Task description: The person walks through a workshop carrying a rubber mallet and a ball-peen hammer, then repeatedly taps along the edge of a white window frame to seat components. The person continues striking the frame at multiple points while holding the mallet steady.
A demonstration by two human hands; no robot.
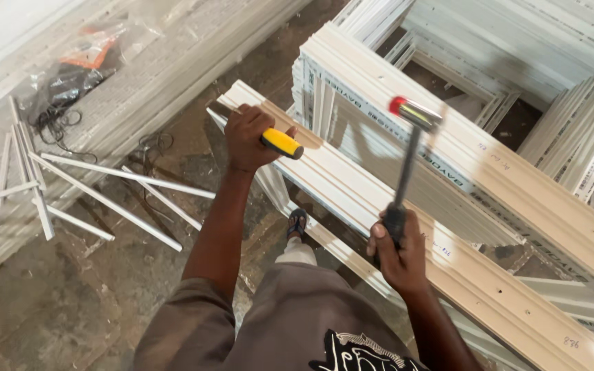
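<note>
Left hand [245, 137] fisted round yellow-handled tool [282, 143] on near profile [407, 227]; right hand [400, 254] clamps raised hammer [414, 113]. We reckon profile stiff, light, dents easy; grip hammer low.

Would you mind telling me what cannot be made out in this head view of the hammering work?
- Tip of the yellow-handled tool: hidden inside the left hand fist, so its kind is unclear.
- Hammer head: motion-blurred.
- Pencil marks on the long white profile: too small to read.
- Contents of the plastic bag: blurred by glare.
- Right hand fingers: turned away around the hammer grip.
</note>
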